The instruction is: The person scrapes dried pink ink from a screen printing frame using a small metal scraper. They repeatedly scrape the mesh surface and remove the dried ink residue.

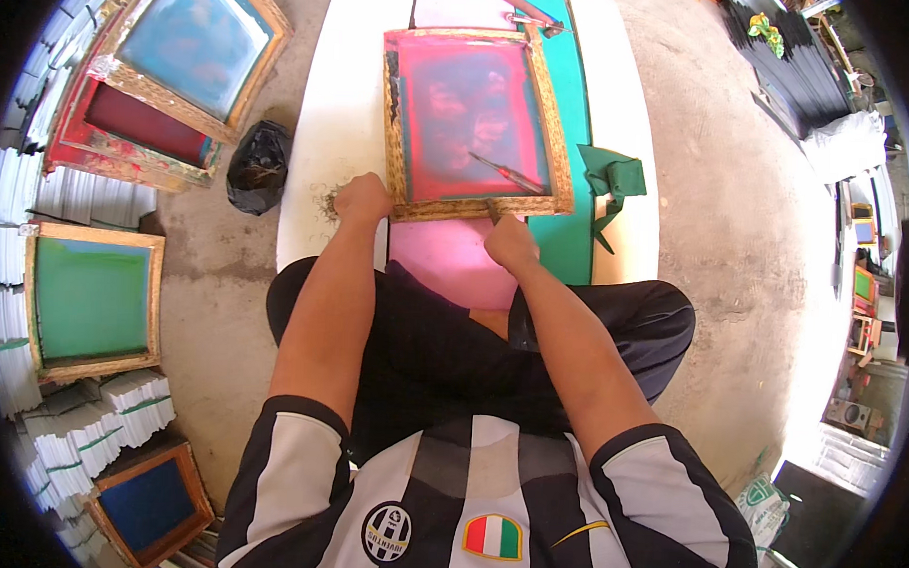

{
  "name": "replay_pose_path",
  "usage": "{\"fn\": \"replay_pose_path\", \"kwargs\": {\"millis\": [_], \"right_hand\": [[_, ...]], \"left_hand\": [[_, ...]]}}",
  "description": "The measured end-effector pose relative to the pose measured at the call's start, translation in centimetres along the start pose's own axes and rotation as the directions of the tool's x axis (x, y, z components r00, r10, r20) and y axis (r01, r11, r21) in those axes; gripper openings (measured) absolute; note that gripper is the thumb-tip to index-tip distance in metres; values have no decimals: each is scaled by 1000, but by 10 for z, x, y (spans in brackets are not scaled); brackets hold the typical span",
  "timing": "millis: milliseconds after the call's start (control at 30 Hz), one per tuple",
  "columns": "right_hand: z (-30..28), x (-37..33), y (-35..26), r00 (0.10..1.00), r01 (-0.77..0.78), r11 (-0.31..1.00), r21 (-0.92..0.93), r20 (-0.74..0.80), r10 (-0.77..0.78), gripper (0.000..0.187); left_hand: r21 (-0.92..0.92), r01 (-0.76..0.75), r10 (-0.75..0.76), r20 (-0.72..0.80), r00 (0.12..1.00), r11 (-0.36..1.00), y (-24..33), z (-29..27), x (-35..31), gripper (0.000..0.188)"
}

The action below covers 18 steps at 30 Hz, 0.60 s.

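Note:
A wooden screen-printing frame (559,147) with a pink and bluish mesh lies on the bench in front of me. My left hand (364,196) is closed at its near left corner. My right hand (512,244) is closed around a narrow dark tool (493,211), whose tip meets the near wooden bar; the rest of the tool is hidden in my fist. A screwdriver (513,174) with a red handle rests across the mesh. Beyond the frame lies a hammer (529,11). Green cloth strips (614,177) lie right of the frame.
The white bench (331,89) carries pink and green sheets. On the left floor are a black plastic bag (258,167), a blue-mesh frame (193,45), a green-mesh frame (94,296) and stacked white sheets (109,422). Dark sheets (782,65) are piled at far right.

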State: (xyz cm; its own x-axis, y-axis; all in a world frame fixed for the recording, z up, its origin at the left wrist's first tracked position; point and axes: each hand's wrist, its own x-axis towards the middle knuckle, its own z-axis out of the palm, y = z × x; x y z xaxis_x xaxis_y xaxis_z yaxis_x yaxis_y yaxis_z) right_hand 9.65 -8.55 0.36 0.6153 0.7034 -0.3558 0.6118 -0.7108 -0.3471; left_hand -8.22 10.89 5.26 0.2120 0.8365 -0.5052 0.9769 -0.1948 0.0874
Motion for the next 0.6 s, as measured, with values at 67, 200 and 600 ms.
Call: {"fn": "replay_pose_path", "kwargs": {"millis": [67,200,600], "right_hand": [[-4,1,-2,997,-17,1000,10,71,17,24],[-12,5,-6,958,-155,984,86,257,128,38],[-21,-2,-11,981,-84,984,159,187,54,25]], "left_hand": [[-2,10,-10,-19,1000,1000,1,-7,-8,29],[-94,-11,-1,-124,992,996,-4,-10,-23,33],[61,-296,299,-49,953,953,8,2,-56,35]]}}
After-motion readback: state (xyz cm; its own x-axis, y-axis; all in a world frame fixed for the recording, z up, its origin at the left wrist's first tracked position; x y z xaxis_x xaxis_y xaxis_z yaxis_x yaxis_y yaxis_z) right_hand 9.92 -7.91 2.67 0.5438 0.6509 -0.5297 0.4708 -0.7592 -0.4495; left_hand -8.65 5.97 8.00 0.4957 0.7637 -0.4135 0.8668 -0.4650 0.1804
